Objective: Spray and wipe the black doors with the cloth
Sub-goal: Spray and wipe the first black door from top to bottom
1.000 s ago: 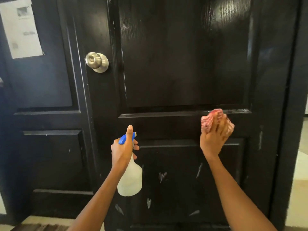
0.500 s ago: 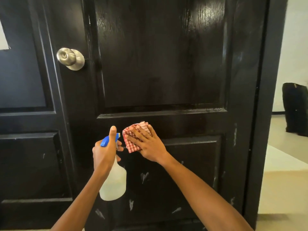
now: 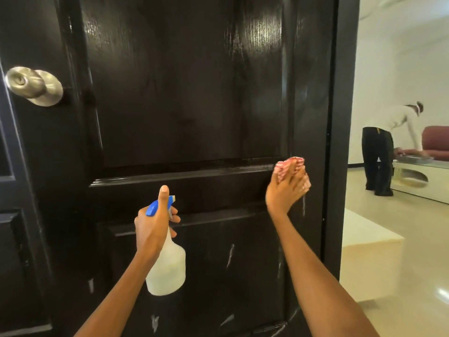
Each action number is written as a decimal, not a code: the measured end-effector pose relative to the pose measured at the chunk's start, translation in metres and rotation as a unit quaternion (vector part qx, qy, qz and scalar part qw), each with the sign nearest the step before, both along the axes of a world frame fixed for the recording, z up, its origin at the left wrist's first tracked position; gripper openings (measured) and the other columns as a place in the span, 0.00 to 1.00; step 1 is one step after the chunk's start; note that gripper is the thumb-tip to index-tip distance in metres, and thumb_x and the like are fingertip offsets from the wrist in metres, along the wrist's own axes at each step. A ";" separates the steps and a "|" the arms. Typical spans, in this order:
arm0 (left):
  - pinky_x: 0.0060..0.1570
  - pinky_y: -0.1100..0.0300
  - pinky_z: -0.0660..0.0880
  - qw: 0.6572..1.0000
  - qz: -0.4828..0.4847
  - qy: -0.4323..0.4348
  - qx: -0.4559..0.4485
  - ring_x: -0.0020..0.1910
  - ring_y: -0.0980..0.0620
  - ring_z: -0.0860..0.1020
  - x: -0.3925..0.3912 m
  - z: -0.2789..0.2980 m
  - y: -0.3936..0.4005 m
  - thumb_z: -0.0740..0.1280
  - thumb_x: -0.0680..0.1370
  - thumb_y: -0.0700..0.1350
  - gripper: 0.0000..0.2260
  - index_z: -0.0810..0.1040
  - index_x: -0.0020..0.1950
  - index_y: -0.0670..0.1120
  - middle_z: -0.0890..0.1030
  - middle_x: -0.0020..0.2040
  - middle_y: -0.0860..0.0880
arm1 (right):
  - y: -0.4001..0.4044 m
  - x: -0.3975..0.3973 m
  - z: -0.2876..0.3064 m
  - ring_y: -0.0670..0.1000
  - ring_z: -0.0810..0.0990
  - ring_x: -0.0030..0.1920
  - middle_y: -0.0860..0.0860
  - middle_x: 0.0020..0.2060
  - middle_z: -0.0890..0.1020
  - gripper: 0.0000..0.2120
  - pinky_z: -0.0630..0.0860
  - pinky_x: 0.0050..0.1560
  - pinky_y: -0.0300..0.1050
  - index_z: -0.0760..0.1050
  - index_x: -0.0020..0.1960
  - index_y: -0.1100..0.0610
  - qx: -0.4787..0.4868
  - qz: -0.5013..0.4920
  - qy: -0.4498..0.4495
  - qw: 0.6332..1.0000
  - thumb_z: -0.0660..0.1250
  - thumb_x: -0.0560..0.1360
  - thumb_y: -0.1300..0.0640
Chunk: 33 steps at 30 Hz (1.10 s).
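A glossy black panelled door point(image 3: 189, 98) fills the view, its upper panel wet and shiny, its lower panel marked with pale scuffs. My left hand point(image 3: 153, 227) grips the neck of a white spray bottle point(image 3: 167, 271) with a blue trigger head, thumb up along the head, nozzle near the door's middle rail. My right hand point(image 3: 284, 188) presses a bunched red-and-white checked cloth point(image 3: 290, 165) against the right end of the middle rail, fingers curled over it.
A silver round doorknob point(image 3: 34, 85) sticks out at the left. A second black door point(image 3: 14, 239) lies at the far left. Right of the door's edge point(image 3: 340, 142), an open room shows a person point(image 3: 386, 147) bent over a low white table point(image 3: 425, 181).
My right hand swept the cloth from beside the bottle rightward to the rail's right end. The view turned right, revealing the room and person. The left hand kept hold of the bottle.
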<state>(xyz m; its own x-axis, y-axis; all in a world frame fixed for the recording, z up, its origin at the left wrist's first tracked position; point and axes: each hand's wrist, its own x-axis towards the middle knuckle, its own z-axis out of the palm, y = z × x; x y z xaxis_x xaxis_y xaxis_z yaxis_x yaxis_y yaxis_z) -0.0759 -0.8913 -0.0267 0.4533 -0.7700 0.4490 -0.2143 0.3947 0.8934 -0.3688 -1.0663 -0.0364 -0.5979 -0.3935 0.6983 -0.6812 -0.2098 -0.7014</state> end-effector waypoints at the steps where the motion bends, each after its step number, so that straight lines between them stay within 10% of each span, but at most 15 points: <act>1: 0.32 0.55 0.79 1.000 0.000 -0.001 -0.007 0.34 0.45 0.82 -0.002 0.003 -0.002 0.59 0.76 0.67 0.28 0.82 0.46 0.43 0.83 0.38 0.42 | 0.001 0.020 0.003 0.69 0.62 0.76 0.66 0.77 0.65 0.34 0.56 0.73 0.76 0.60 0.80 0.62 -0.016 -0.004 0.030 0.999 0.59 0.80 0.45; 10: 0.30 0.57 0.78 0.999 0.010 -0.010 -0.033 0.29 0.48 0.81 -0.010 0.015 -0.016 0.59 0.77 0.67 0.29 0.82 0.45 0.42 0.83 0.37 0.43 | 0.018 0.094 -0.008 0.58 0.53 0.82 0.52 0.81 0.59 0.34 0.49 0.79 0.67 0.59 0.82 0.47 -0.084 0.115 0.448 0.883 0.64 0.78 0.45; 13: 0.29 0.57 0.77 0.999 -0.004 -0.008 -0.031 0.28 0.49 0.79 -0.016 0.017 -0.020 0.59 0.77 0.67 0.29 0.82 0.46 0.42 0.83 0.37 0.42 | 0.005 0.051 -0.010 0.59 0.58 0.80 0.52 0.80 0.64 0.32 0.52 0.78 0.67 0.61 0.81 0.49 -0.080 0.077 0.393 0.913 0.63 0.79 0.46; 19: 0.27 0.61 0.76 0.999 -0.033 0.005 -0.018 0.28 0.52 0.79 -0.027 0.026 -0.026 0.59 0.77 0.67 0.30 0.82 0.48 0.40 0.83 0.38 0.40 | 0.000 -0.020 -0.016 0.63 0.53 0.81 0.59 0.82 0.54 0.36 0.50 0.79 0.66 0.46 0.83 0.58 0.010 0.044 -0.001 0.999 0.52 0.82 0.42; 33: 0.29 0.58 0.76 0.992 0.021 0.125 0.017 0.28 0.51 0.77 0.021 0.044 -0.006 0.58 0.76 0.71 0.32 0.79 0.41 0.42 0.79 0.32 0.45 | 0.008 0.087 -0.027 0.70 0.56 0.79 0.65 0.80 0.57 0.34 0.52 0.75 0.74 0.49 0.83 0.57 0.001 0.042 0.073 0.996 0.54 0.83 0.43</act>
